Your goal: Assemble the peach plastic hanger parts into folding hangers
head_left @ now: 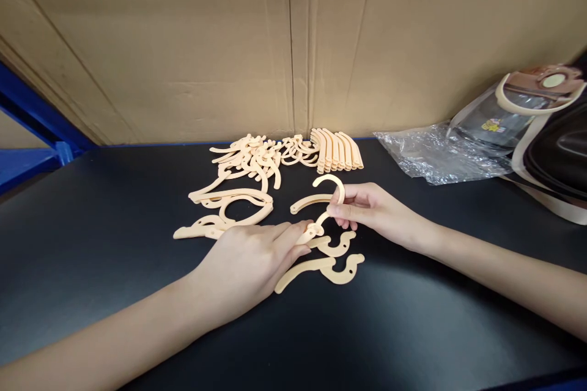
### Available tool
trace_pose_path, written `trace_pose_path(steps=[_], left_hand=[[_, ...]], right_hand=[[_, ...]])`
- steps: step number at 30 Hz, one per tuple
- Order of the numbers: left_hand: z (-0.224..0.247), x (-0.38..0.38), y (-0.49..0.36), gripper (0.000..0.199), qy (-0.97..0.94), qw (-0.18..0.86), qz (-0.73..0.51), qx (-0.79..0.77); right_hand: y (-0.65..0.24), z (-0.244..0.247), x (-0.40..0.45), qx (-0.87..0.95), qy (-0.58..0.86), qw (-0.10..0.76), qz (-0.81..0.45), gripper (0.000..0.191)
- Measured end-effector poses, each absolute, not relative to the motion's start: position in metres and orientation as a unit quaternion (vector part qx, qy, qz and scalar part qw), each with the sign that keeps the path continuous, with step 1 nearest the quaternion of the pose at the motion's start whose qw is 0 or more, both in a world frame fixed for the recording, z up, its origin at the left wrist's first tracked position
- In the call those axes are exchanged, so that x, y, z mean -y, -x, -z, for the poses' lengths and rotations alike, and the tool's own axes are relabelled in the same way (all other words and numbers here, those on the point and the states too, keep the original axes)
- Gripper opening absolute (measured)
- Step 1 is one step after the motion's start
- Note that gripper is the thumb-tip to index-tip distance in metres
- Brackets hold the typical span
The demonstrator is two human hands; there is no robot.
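My right hand [369, 212] pinches a cream plastic hook [338, 186] by its curved stem, with the open curve upward. At the hook's lower end is a small jointed piece [312, 231], which the fingers of my left hand [257, 256] grip. A curved arm piece [312, 201] lies behind the hook. Just in front of my hands, two flat pieces with hooked ends, a nearer one [342, 275] and a farther one [338, 247], rest on the black table. Beyond my left hand lie more curved pieces [243, 195], partly hidden by it.
A loose pile of cream pieces [252, 156] and a neat row of curved arms [337, 149] stand near the cardboard wall [206, 43]. To the right are a clear plastic bag [440, 153], a bottle [504, 116] and a dark bag [559, 146]. A blue frame [36, 113] is at left.
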State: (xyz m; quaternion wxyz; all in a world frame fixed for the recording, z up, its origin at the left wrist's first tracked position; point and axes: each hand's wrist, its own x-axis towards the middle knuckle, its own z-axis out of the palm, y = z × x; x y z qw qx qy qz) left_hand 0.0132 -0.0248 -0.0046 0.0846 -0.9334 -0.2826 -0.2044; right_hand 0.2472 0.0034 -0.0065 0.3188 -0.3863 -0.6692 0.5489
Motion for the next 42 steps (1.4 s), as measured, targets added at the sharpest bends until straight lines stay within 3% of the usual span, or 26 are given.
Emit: trace_pose_path(steps=[12, 42], left_hand=[[0.0118, 0.0269, -0.0044, 0.041, 0.903, -0.048, 0.189, 0.382], [0.0097, 0.0271, -0.0062, 0.042, 0.908, -0.045, 0.177, 0.378]], right_hand=[[-0.2497, 0.0066, -0.0058, 0.694, 0.362, 0.298, -0.545, 0.030], [-0.2491, -0.0007, -0.0002, 0.673, 0.345, 0.265, -0.598, 0.026]])
